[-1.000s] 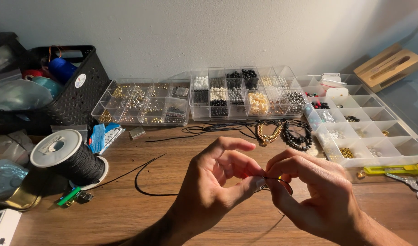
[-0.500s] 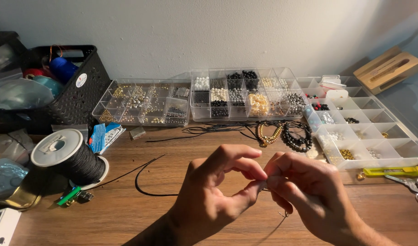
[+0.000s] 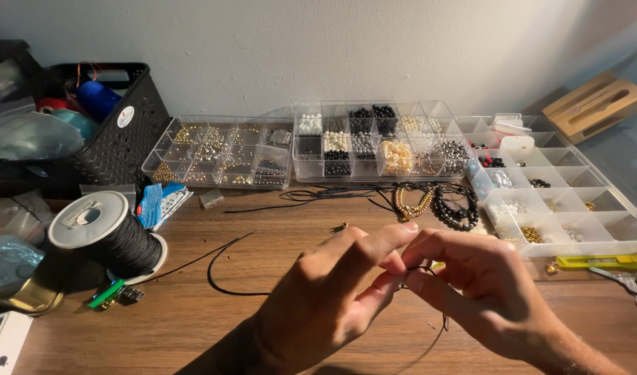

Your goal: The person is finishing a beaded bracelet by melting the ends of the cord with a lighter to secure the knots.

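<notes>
My left hand (image 3: pixel 332 292) and my right hand (image 3: pixel 478 285) meet over the wooden table (image 3: pixel 193 326), fingertips pinched together on a thin black cord (image 3: pixel 224 267). The cord curls away to the left across the wood and a short end hangs down below my right fingers. A small piece held between the fingertips is mostly hidden. A large spool of black cord (image 3: pixel 106 232) stands at the left.
Three clear compartment boxes of beads line the back: gold ones (image 3: pixel 221 153), black and white ones (image 3: pixel 377 142), a sparser box (image 3: pixel 561 187) at right. Beaded bracelets (image 3: pixel 436 201) lie before them. A black basket (image 3: pixel 117 132) sits back left; yellow cutter (image 3: pixel 599 262) and scissors at right.
My hands have shifted slightly right and lower, the fingers working the cord between them. The rest of the table is unchanged.
</notes>
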